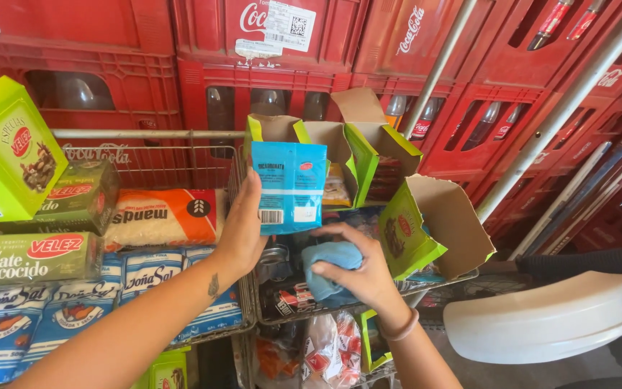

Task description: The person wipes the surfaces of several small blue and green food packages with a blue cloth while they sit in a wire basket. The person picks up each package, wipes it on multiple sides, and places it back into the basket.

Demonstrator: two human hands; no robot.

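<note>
1. While the left hand (242,230) holds a blue packet (289,187) upright before the open green carton (354,155), its fingers stay hidden behind it.
2. Below the carton, the right hand (361,277) clutches a blue cloth (329,266); the items beneath are perhaps tins.

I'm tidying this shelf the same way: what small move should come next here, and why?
Probably bring the blue cloth in the right hand up across the light-blue packet that the left hand holds upright: the cloth sits bunched just below it, not touching it yet.
</note>
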